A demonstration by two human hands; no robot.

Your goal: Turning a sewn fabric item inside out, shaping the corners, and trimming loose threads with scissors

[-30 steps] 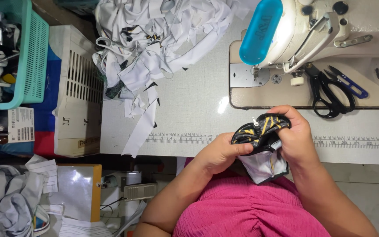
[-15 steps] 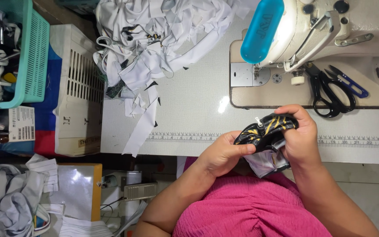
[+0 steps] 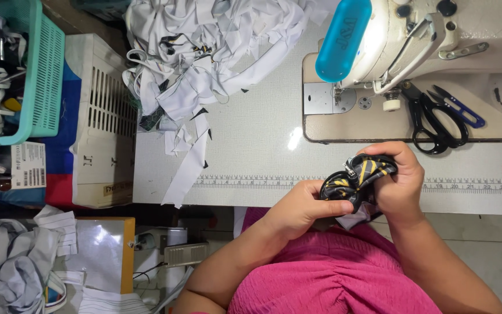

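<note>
Right now both of your hands are closed on one small piece of black fabric with yellow markings (image 3: 360,177), held at the near edge of the desk (image 3: 251,145), just above the printed ruler strip (image 3: 239,182) that runs along that edge. Your left hand (image 3: 300,209) pinches the fabric's lower left end, thumb lying along it and fingers curled under. Your right hand (image 3: 399,183) wraps over the fabric's right side, fingers folded down across the top (a small metal part shows at the fabric's upper edge, too small to tell what it is). A bit of white cloth hangs below the black piece, between your two hands.

Beyond your hands stands a cream sewing machine (image 3: 413,35) with a turquoise cover on its head, on its own inset plate. Black scissors (image 3: 431,125) lie on that plate, just beyond your right hand, and a pair of blue-handled thread snips (image 3: 457,107) lies beside them. A heap of white fabric pieces (image 3: 204,52) covers the far left part of the desk, one strip trailing toward the ruler. Left of the desk sit a white slotted crate (image 3: 103,116) and a teal basket (image 3: 45,75) of straps.
</note>
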